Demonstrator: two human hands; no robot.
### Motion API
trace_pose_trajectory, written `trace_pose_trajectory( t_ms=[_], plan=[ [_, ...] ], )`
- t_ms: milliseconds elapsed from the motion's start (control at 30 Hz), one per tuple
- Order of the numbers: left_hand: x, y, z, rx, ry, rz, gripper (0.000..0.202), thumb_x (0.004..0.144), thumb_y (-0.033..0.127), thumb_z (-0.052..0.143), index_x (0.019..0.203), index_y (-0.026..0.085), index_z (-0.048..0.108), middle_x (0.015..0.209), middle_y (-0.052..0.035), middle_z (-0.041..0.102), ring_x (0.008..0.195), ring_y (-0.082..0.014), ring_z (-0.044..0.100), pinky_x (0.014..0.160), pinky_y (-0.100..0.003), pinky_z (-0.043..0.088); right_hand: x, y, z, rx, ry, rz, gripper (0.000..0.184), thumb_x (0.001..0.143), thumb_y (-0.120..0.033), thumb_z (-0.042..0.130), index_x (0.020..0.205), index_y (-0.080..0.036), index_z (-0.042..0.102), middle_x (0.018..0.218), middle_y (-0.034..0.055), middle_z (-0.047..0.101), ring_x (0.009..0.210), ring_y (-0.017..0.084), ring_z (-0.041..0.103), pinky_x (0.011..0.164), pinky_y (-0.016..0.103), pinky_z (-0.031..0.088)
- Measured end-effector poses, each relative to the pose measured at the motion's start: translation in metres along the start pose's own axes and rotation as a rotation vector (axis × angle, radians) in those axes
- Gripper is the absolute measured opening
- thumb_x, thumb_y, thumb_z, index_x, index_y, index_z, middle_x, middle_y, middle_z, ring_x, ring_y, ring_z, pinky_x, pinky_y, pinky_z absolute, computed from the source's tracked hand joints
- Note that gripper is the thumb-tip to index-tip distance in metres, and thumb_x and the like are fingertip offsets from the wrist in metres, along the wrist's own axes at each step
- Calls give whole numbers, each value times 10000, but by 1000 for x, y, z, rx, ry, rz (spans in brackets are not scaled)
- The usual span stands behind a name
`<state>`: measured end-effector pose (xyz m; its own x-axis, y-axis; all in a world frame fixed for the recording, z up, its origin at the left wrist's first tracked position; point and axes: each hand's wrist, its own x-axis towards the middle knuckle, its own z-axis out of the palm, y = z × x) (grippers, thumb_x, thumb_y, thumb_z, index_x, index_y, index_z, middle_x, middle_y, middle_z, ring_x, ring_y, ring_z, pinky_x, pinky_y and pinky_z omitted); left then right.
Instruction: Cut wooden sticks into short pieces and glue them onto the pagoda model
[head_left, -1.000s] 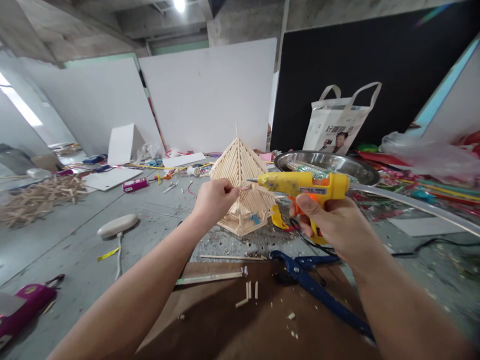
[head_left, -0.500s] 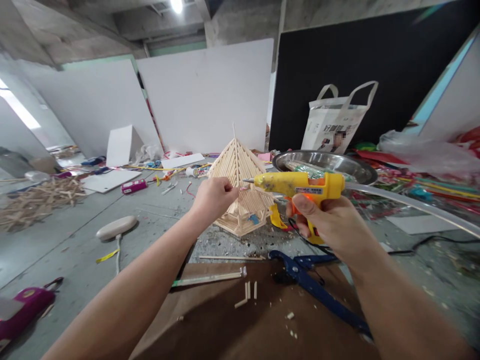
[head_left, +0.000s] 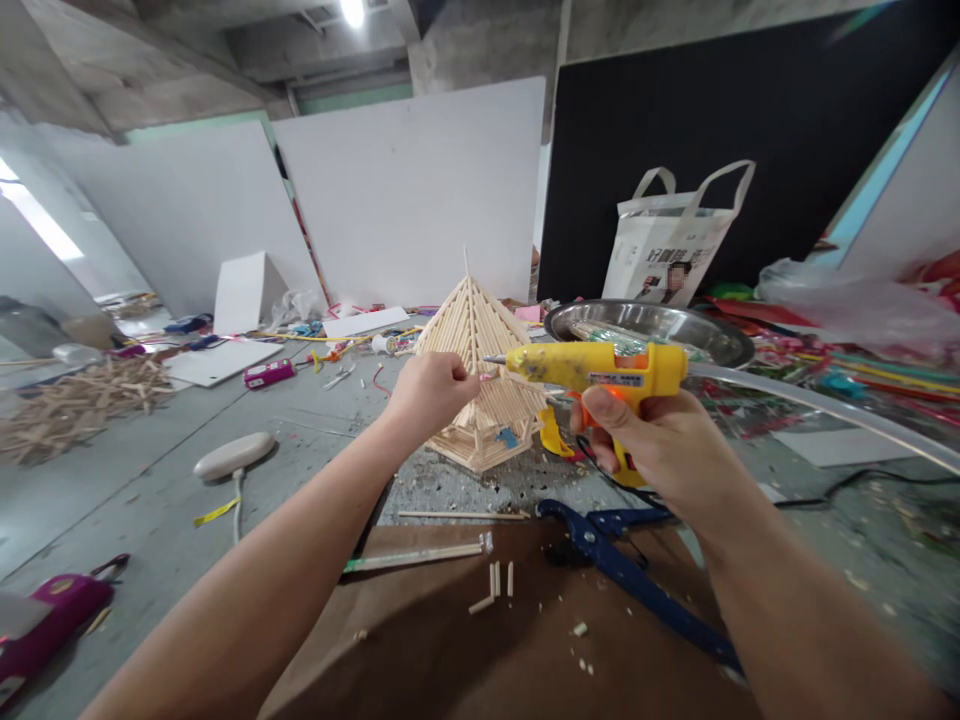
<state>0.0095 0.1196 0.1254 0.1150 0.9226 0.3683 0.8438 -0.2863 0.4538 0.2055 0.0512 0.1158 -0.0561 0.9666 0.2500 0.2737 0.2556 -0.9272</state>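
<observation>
My right hand is wrapped round the handle of a yellow hot glue gun. A long clear glue stick sticks out of the gun's back end. The metal nozzle points left, close to the fingers of my left hand. That hand is closed in a pinch in front of a small house-like model built of thin wooden sticks, with a pointed roof. What the left fingers pinch, if anything, is too small or hidden to make out. A blue piece shows in the model's lower part.
Blue cutters lie on the brown sheet beside short cut sticks and a packet of sticks. Behind are a steel basin and a white bag. A white power strip lies left.
Almost nothing differs. The glue gun and my right hand have shifted very slightly left; my left hand stays in its pinch at the model.
</observation>
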Motion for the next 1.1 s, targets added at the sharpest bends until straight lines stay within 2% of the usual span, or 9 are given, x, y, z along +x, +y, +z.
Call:
trace_pose_trajectory(
  t_ms=[200, 433, 567, 733, 933, 1100],
  plan=[
    [-2, -2, -1, -10, -22, 18, 238, 635, 351, 479, 501, 162, 531, 436, 22, 456, 435, -75, 379, 444, -220, 235, 0, 6, 0, 21, 22, -24, 308, 698, -496, 504, 659, -191, 505, 565, -4, 542, 359, 59, 404, 335, 216, 308],
    [-9, -12, 2, 11, 37, 60, 351, 641, 527, 492, 600, 182, 547, 522, 9, 536, 469, -85, 421, 445, -220, 261, 2, 12, 1, 26, 33, -33, 277, 706, -479, 506, 688, -203, 510, 571, -9, 549, 359, 68, 413, 341, 221, 322],
    [-16, -19, 7, 47, 129, 130, 245, 629, 408, 577, 742, 193, 541, 571, 30, 538, 484, -77, 438, 473, -215, 299, 2, 12, 1, 26, 23, -45, 271, 712, -474, 503, 675, -206, 518, 573, -8, 547, 362, 68, 410, 343, 222, 314],
    [-23, -25, 19, 58, 287, 262, 185, 709, 275, 535, 874, 198, 563, 709, 15, 574, 541, -63, 479, 532, -206, 359, 1, 10, 1, 51, 19, -56, 266, 715, -462, 506, 656, -204, 525, 584, -7, 546, 359, 58, 397, 340, 218, 299],
    [-22, -29, 30, 107, 451, 427, 172, 772, 269, 481, 855, 192, 611, 761, -6, 626, 630, -80, 547, 551, -191, 401, 2, 12, 0, 50, 21, -51, 260, 719, -455, 504, 663, -202, 530, 633, 3, 564, 360, 57, 406, 341, 224, 307],
    [-20, -33, 33, 122, 506, 503, 192, 788, 261, 463, 847, 186, 630, 761, -7, 652, 653, -76, 579, 556, -174, 417, 2, 12, 0, 55, 16, -52, 261, 715, -459, 507, 656, -206, 531, 599, -5, 553, 360, 62, 405, 343, 224, 307]
  ],
)
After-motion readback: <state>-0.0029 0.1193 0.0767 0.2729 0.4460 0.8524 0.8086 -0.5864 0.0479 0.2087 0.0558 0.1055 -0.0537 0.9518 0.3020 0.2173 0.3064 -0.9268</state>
